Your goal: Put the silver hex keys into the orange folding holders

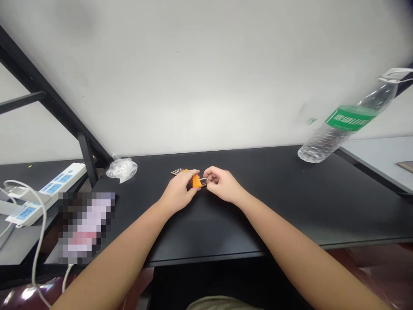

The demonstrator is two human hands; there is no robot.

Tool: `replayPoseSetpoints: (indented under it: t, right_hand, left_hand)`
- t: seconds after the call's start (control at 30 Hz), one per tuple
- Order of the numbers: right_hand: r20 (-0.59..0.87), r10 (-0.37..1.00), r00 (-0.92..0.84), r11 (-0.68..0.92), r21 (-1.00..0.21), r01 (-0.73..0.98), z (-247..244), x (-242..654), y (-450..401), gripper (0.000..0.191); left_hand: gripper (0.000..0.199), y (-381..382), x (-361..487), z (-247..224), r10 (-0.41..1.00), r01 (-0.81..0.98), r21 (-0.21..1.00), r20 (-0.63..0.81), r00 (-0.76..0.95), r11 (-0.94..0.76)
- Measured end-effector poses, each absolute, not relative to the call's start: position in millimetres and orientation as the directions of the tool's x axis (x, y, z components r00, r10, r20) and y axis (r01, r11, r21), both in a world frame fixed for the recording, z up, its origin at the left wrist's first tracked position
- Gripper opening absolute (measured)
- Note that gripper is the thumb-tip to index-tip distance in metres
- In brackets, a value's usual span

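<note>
An orange holder (196, 181) with several thin metal pieces sticking out on both sides is held just above the black table, near the middle. My left hand (179, 190) grips it between thumb and fingers. On its right side, my right hand (222, 184) pinches the end of a metal piece (204, 181) that extends from the holder. The fingers of the right hand are curled, and its fingertips partly hide that end. Both hands are close together.
A crumpled clear plastic bag (122, 169) lies at the table's back left. A large bottle with a green label (351, 117) stands at the back right. A white power strip (48, 193), cables and a blurred-out device (87, 226) are at the left, beside a black frame (61, 107).
</note>
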State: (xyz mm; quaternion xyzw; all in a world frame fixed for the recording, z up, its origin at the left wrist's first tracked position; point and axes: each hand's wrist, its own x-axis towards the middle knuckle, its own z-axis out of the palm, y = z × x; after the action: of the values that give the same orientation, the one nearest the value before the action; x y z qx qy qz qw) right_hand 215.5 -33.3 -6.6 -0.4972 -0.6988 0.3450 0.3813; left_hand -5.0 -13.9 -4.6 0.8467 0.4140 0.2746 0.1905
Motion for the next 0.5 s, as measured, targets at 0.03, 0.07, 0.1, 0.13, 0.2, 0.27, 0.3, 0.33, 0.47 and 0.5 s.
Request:
replayPoseSetpoints:
  t: [0.03, 0.07, 0.1, 0.13, 0.2, 0.27, 0.3, 0.33, 0.47, 0.5]
  right_hand:
    - [0.201, 0.963, -0.183, 0.265, -0.836, 0.481, -8, 220, -30, 0.019]
    - [0.205, 0.967, -0.151, 0.254, -0.81, 0.529, -9, 226, -27, 0.019]
    - [0.203, 0.972, -0.117, 0.233, -0.782, 0.578, -10, 232, -23, 0.021]
    - [0.199, 0.975, -0.095, 0.213, -0.74, 0.638, -11, 238, -20, 0.022]
    - [0.196, 0.975, -0.106, 0.209, -0.644, 0.736, -14, 247, -14, 0.021]
    - [0.197, 0.966, -0.17, 0.254, -0.572, 0.78, -15, 251, -12, 0.014]
    - [0.197, 0.959, -0.205, 0.281, -0.55, 0.786, -16, 250, -13, 0.012]
    - [0.196, 0.95, -0.242, 0.31, -0.532, 0.788, -16, 248, -14, 0.013]
    - [0.181, 0.908, -0.378, 0.418, -0.473, 0.776, -16, 234, -24, 0.014]
    - [0.181, 0.899, -0.399, 0.436, -0.459, 0.774, -16, 230, -27, 0.015]
  left_hand:
    - [0.048, -12, -6, -6, 0.823, 0.623, 0.542, 0.307, 0.479, -0.565]
    - [0.048, -11, -7, -7, 0.84, 0.649, 0.534, 0.307, 0.448, -0.542]
    - [0.048, -9, -8, -8, 0.855, 0.673, 0.528, 0.305, 0.419, -0.518]
    - [0.049, -8, -9, -8, 0.868, 0.692, 0.524, 0.303, 0.394, -0.497]
    - [0.05, -7, -11, -8, 0.882, 0.706, 0.529, 0.293, 0.369, -0.472]
    - [0.05, -7, -11, -7, 0.884, 0.696, 0.545, 0.288, 0.368, -0.467]
    - [0.05, -8, -10, -6, 0.883, 0.69, 0.551, 0.287, 0.371, -0.469]
    - [0.05, -8, -10, -6, 0.881, 0.684, 0.555, 0.286, 0.376, -0.472]
    - [0.052, -9, -9, -6, 0.869, 0.66, 0.567, 0.284, 0.405, -0.493]
    - [0.052, -9, -9, -7, 0.868, 0.655, 0.571, 0.282, 0.41, -0.495]
